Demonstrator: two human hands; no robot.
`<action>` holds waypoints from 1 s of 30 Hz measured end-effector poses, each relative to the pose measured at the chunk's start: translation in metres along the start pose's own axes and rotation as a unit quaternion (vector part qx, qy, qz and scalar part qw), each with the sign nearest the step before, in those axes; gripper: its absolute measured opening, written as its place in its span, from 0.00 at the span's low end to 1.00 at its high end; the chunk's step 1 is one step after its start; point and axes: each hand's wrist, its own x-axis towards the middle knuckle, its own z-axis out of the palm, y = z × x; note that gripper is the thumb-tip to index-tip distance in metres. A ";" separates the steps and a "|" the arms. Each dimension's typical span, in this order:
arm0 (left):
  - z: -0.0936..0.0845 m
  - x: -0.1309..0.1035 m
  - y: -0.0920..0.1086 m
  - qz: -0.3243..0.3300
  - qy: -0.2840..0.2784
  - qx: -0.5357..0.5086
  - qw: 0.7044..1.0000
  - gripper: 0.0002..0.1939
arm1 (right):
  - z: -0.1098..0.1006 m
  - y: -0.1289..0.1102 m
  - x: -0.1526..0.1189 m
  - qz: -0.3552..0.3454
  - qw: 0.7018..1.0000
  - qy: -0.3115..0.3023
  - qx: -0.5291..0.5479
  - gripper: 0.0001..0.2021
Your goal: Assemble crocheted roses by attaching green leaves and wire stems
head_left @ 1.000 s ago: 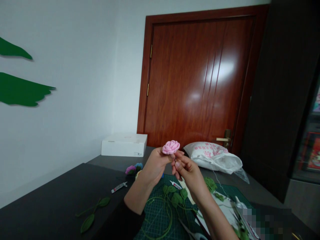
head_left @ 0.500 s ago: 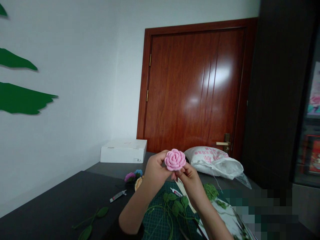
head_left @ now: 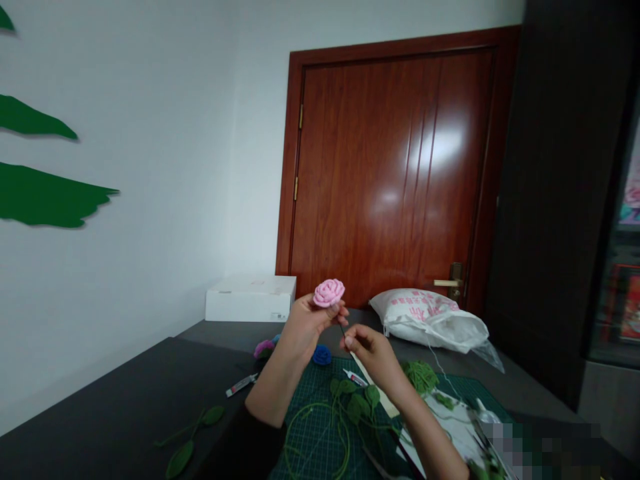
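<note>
A pink crocheted rose [head_left: 329, 293] is held up above the table, tilted to the left. My left hand [head_left: 311, 319] is closed around its base, just under the petals. A thin dark stem [head_left: 343, 330] runs down from the bloom to my right hand [head_left: 364, 344], whose thumb and fingers pinch its lower part. Below the hands, green crocheted leaves with long stems [head_left: 357, 405] lie on a green cutting mat [head_left: 313, 427]. A dark blue crocheted flower [head_left: 321, 355] sits behind my left wrist.
Glue tubes [head_left: 355, 378] lie on the mat and at left [head_left: 241, 385]. Green yarn [head_left: 420, 378] and a white sheet [head_left: 435, 427] are at right. A loose leaf sprig [head_left: 181, 460], a purple flower [head_left: 263, 348], a white box [head_left: 250, 298] and a white sack [head_left: 427, 320] stand around.
The rose has moved left and up and tipped away from facing me. My right hand has slid from beneath the bloom down along the stem. The blue flower has come into view.
</note>
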 end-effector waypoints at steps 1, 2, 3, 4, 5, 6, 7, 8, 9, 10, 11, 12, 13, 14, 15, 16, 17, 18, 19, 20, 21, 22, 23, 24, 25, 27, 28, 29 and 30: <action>-0.003 0.002 0.001 0.005 0.007 -0.001 1.000 0.13 | -0.007 0.004 -0.001 0.011 0.999 -0.008 -0.035 0.08; -0.007 0.003 0.001 0.009 0.013 0.001 1.000 0.14 | -0.014 0.008 -0.002 0.025 0.997 -0.017 -0.069 0.06; -0.010 0.005 0.002 0.011 0.016 0.007 1.000 0.13 | -0.023 0.012 -0.004 0.043 0.993 -0.024 -0.103 0.06; -0.014 0.006 0.002 0.009 0.016 0.016 1.000 0.13 | -0.032 0.018 -0.005 0.065 0.989 -0.027 -0.134 0.06; -0.017 0.008 0.002 0.006 0.014 0.025 1.000 0.12 | -0.042 0.023 -0.006 0.090 0.982 -0.030 -0.161 0.06; -0.021 0.009 0.001 0.004 0.012 0.031 0.999 0.11 | -0.051 0.029 -0.007 0.120 0.975 -0.034 -0.186 0.06; -0.024 0.011 0.000 0.002 0.009 0.036 0.999 0.10 | -0.059 0.034 -0.008 0.153 0.966 -0.045 -0.205 0.07; -0.026 0.012 -0.001 0.002 0.006 0.038 0.999 0.10 | -0.066 0.039 -0.008 0.183 0.956 -0.059 -0.222 0.07; -0.028 0.013 -0.002 0.002 0.002 0.040 0.999 0.09 | -0.072 0.043 -0.009 0.209 0.946 -0.074 -0.235 0.09; -0.029 0.014 -0.003 0.003 -0.002 0.041 0.999 0.09 | -0.076 0.046 -0.011 0.230 0.937 -0.090 -0.247 0.11; -0.030 0.014 -0.004 0.003 -0.007 0.043 0.999 0.09 | -0.078 0.049 -0.012 0.247 0.928 -0.108 -0.256 0.13; -0.030 0.015 -0.004 0.002 -0.011 0.045 0.999 0.09 | -0.079 0.051 -0.014 0.261 0.920 -0.128 -0.263 0.14; -0.031 0.015 -0.004 0.002 -0.016 0.047 0.999 0.09 | -0.078 0.053 -0.016 0.273 0.911 -0.150 -0.269 0.14; -0.031 0.014 -0.003 0.001 -0.018 0.051 0.999 0.09 | -0.075 0.055 -0.018 0.282 0.903 -0.175 -0.274 0.15; -0.031 0.014 -0.002 0.002 -0.020 0.055 0.998 0.08 | -0.071 0.056 -0.019 0.289 0.894 -0.202 -0.277 0.15; -0.032 0.014 -0.002 0.003 -0.019 0.059 0.998 0.08 | -0.067 0.058 -0.020 0.293 0.885 -0.231 -0.280 0.15; -0.032 0.013 -0.001 0.005 -0.018 0.063 0.998 0.07 | -0.061 0.059 -0.020 0.292 0.876 -0.260 -0.282 0.14; -0.033 0.013 0.000 0.008 -0.017 0.068 0.998 0.07 | -0.055 0.061 -0.020 0.287 0.868 -0.287 -0.285 0.14; -0.033 0.012 0.001 0.011 -0.016 0.072 0.997 0.06 | -0.049 0.063 -0.020 0.279 0.861 -0.312 -0.288 0.14; -0.034 0.012 0.001 0.013 -0.016 0.076 0.997 0.06 | -0.041 0.065 -0.019 0.268 0.856 -0.332 -0.291 0.14; -0.035 0.012 0.002 0.015 -0.015 0.079 0.997 0.06 | -0.033 0.067 -0.018 0.256 0.852 -0.347 -0.296 0.14; -0.036 0.011 0.002 0.016 -0.016 0.081 0.996 0.06 | -0.025 0.069 -0.018 0.244 0.850 -0.357 -0.301 0.15; -0.037 0.011 0.003 0.017 -0.016 0.082 0.996 0.06 | -0.016 0.071 -0.018 0.233 0.849 -0.362 -0.307 0.15; -0.037 0.011 0.004 0.016 -0.017 0.081 0.996 0.05 | -0.007 0.073 -0.019 0.224 0.848 -0.364 -0.312 0.15; -0.037 0.011 0.004 0.015 -0.018 0.080 0.997 0.05 | 0.001 0.074 -0.021 0.215 0.849 -0.365 -0.316 0.15; -0.037 0.011 0.006 0.013 -0.020 0.074 0.997 0.05 | 0.017 0.076 -0.026 0.200 0.854 -0.360 -0.318 0.15; -0.036 0.010 0.008 0.011 -0.021 0.071 0.997 0.06 | 0.023 0.077 -0.029 0.195 0.859 -0.352 -0.317 0.15; -0.036 0.009 0.009 0.010 -0.022 0.067 0.997 0.06 | 0.028 0.078 -0.031 0.192 0.865 -0.342 -0.314 0.15; -0.035 0.009 0.011 0.007 -0.023 0.063 0.998 0.06 | 0.030 0.079 -0.032 0.189 0.872 -0.330 -0.308 0.15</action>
